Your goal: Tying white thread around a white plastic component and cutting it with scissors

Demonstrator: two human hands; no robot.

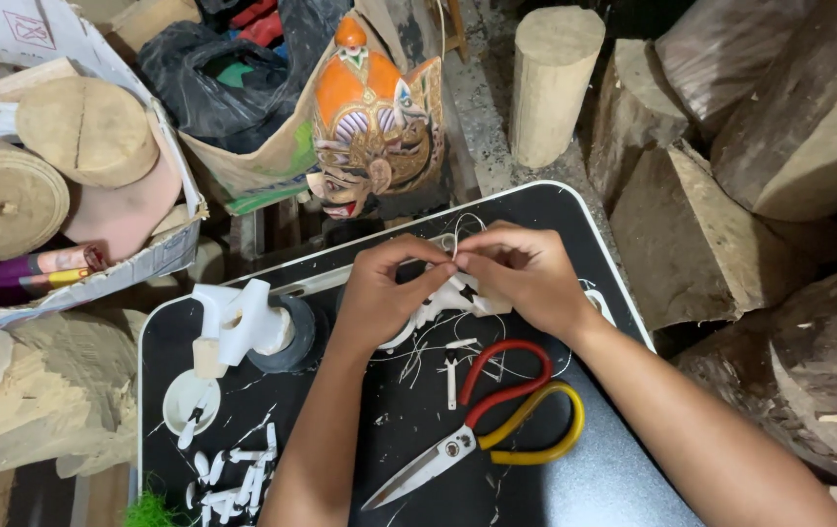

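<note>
My left hand and right hand met over the black, white-rimmed counter, fingers of both pinched shut on a small white flat cut-out piece w/ thin white strands looping off it. The piece sat just above the counter top, near its far edge, between my thumbs. Close by, toward me, lay scissors w/ one red and one yellow handle loop, blades closed, nobody touching them. White slivers and offcuts littered the counter's left corner, next to a small white round dish and a white plastic tool resting on a dark tape roll. Judging by the scraps, much cutting looked done; the piece itself seemed unfinished, strands not yet trimmed or tied, tho I couldn't tell which. Beyond the counter stood a painted wooden mask w/ orange crown and gold trim; pale log rounds and split wood blocks were piled at right.
</note>
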